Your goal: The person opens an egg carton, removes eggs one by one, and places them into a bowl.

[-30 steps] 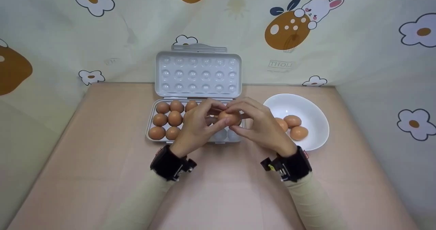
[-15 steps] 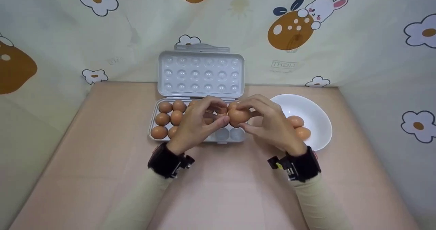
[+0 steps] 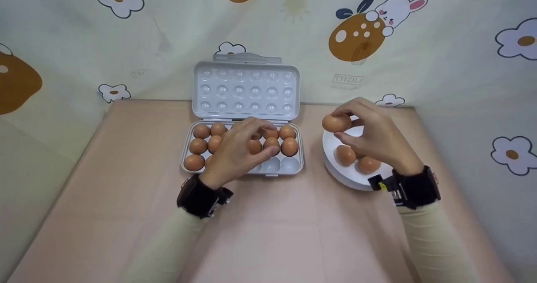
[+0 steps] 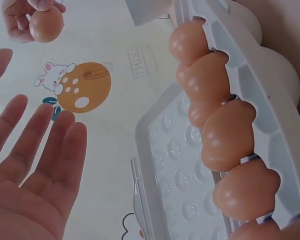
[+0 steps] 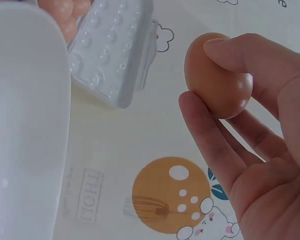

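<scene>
My right hand [image 3: 373, 134] pinches a brown egg [image 3: 336, 123] between thumb and fingers, above the left rim of the white bowl [image 3: 333, 170]. The right wrist view shows that egg [image 5: 217, 75] against the thumb and fingertips. Inside the bowl lie brown eggs, among them one egg [image 3: 345, 155] on the left and another egg [image 3: 369, 164] at the front. Over the egg carton [image 3: 289, 165] hovers my left hand [image 3: 241, 149], its fingers loosely bent and holding nothing. The left wrist view shows this left hand [image 4: 37, 185] with spread fingers. It hides part of the carton's middle.
The carton's lid [image 3: 246, 92] stands raised at the back, near the patterned cloth wall [image 3: 168, 44]. Several brown eggs [image 3: 198, 146] fill its rear and left cups. Front right cups hold no egg. A peach cloth [image 3: 272, 232] covers the table.
Both hands were at one egg over the carton. My right hand has carried it right, to above the bowl, while the left has stayed by the carton. The bowl looks shifted or tilted.
</scene>
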`<state>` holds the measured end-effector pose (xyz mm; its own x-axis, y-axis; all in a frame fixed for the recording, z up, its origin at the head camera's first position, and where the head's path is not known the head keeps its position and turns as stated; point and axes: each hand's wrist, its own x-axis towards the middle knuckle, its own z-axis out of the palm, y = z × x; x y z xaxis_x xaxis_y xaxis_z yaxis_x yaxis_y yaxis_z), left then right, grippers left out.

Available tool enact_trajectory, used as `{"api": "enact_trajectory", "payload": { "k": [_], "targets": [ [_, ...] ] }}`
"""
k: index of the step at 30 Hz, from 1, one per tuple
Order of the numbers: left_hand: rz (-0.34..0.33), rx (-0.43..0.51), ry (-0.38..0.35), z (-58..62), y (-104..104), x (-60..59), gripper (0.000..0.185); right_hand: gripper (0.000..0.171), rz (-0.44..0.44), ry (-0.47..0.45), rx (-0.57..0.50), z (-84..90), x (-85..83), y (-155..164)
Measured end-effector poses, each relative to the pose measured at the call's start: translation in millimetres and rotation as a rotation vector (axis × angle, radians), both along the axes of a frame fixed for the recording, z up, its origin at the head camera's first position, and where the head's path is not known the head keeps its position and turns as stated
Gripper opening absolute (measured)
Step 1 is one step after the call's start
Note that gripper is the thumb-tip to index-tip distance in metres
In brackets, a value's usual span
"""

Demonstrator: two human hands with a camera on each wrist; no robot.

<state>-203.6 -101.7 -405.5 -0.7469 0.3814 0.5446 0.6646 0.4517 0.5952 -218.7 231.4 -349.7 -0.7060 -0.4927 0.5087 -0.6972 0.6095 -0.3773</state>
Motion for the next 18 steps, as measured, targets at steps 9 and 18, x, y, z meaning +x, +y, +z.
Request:
{"api": "enact_trajectory", "payload": {
  "k": [9, 18],
  "targets": [
    [0.054, -0.108, 0.074, -3.5, -0.4, -2.5, 0.034, 0.038, -0.121, -0.003, 0.267, 8.2, -20.3, 32.0],
    [0.066, -0.151, 0.083, -5.2, -0.7, -2.0, 0.032, 0.038, -0.211, -0.186, 0.426, -2.5, -41.6, 46.6]
  ]
}}
